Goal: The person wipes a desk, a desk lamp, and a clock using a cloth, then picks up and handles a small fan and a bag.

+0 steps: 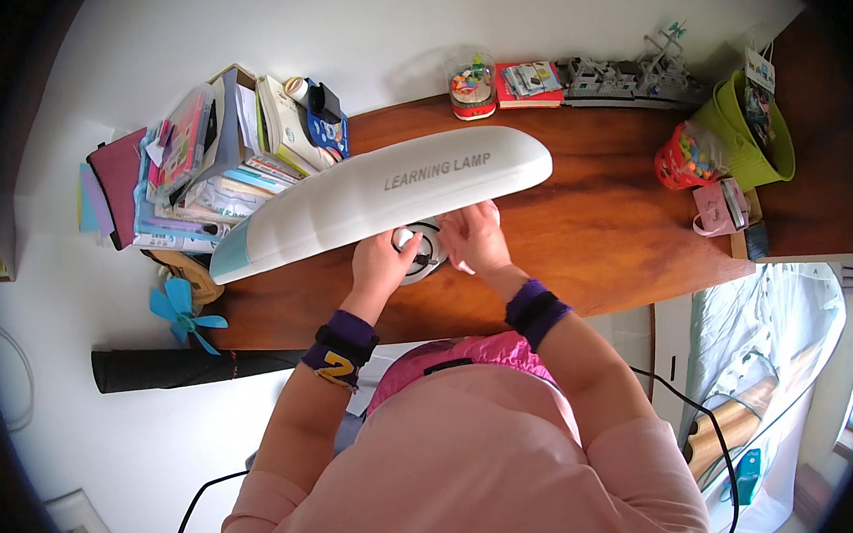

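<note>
A white desk lamp's long head (402, 185) with a pale blue end spans the view above both hands and bears printed lettering. Beneath it, the lamp's round base (413, 273) rests on the wooden desk, with a black cable loop on top. My left hand (377, 264) is closed around the white stem (402, 238) at the base, thumb towards me. Against the base's right side lies my right hand (477, 239), fingers bent over a thin white wipe (467, 268); only its edges show. The lamp head hides part of the base and stem.
Books and folders (222, 162) crowd the left, with a blue-bladed fan (182, 311) nearer me. Along the back stand a clear-domed toy (472, 88), a red book (529, 98) and a grey brick-built ship (624, 81). Rightward are a green bucket (779, 155) and a red tub (670, 163).
</note>
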A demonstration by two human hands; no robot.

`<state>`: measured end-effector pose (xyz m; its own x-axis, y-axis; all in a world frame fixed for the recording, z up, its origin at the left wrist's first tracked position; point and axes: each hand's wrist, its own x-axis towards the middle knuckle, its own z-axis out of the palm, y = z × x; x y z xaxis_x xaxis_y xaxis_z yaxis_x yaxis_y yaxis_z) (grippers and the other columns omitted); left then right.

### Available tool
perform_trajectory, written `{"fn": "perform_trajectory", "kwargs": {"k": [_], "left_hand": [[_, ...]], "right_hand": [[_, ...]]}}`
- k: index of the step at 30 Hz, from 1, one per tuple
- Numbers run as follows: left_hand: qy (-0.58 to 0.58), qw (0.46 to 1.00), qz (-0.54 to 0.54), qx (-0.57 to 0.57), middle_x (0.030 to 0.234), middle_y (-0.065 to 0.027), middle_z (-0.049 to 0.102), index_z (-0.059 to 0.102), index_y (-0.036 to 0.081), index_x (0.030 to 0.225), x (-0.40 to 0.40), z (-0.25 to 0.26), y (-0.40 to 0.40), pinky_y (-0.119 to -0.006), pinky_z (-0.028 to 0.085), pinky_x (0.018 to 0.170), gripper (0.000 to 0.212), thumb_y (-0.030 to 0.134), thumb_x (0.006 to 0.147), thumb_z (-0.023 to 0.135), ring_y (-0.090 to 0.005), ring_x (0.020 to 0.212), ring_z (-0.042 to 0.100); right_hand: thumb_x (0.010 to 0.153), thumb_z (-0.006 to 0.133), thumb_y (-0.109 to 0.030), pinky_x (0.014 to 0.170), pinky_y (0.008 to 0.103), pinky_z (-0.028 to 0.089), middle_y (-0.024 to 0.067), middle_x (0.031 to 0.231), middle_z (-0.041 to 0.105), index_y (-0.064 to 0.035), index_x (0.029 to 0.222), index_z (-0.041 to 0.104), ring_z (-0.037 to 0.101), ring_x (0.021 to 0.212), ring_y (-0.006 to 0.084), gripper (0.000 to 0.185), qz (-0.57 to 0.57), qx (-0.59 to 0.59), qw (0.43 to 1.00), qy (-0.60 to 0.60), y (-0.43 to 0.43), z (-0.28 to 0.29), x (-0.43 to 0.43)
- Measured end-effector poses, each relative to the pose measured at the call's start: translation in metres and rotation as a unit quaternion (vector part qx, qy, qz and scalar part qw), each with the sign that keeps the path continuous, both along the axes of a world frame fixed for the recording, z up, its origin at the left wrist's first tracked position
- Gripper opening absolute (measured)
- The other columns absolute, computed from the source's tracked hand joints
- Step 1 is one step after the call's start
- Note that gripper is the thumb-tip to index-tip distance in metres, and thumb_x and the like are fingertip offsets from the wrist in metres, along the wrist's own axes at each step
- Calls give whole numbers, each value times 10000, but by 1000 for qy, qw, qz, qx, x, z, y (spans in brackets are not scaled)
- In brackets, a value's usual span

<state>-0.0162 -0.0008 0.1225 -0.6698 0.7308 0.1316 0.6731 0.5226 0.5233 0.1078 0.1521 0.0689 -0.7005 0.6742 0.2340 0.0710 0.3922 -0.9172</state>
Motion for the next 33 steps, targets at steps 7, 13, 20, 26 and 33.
{"fn": "perform_trajectory", "kwargs": {"k": [7,13,20,26,33], "left_hand": [[-8,1000,-4,-16,949,-138,710,696,64,953,0,3,1,-444,551,763,287,332,879,768,-370,877,696],[0,999,-6,-35,959,-131,714,695,63,952,-2,6,-2,-462,557,765,282,328,880,758,-378,883,699],[-7,999,-29,-44,964,-124,714,690,71,959,1,13,7,-459,562,741,284,336,882,757,-376,872,701],[12,999,-31,-31,949,-122,708,686,74,955,-4,6,-2,-466,557,732,270,325,887,759,-379,853,697],[6,999,-32,-35,952,-127,707,686,71,963,-1,7,4,-471,554,733,280,331,887,756,-380,858,697]], "right_hand": [[834,748,-79,959,378,515,147,1190,645,-61,1194,612,629,1126,296,385,-41,-87,995,-2,9,-12,0],[821,619,50,852,298,530,99,1111,633,-63,1352,476,638,989,180,561,22,-453,852,262,-1,44,-12],[693,839,-136,969,427,499,133,1192,584,-75,1414,454,589,1145,311,819,86,-205,973,52,9,-26,-51],[607,926,-331,1002,472,472,134,1156,605,-113,1290,605,583,1123,374,785,54,-55,995,-59,19,-24,-52],[624,919,-404,960,476,486,138,1192,613,-97,1244,640,595,1150,367,746,24,-34,998,-42,18,-10,-60]]}}
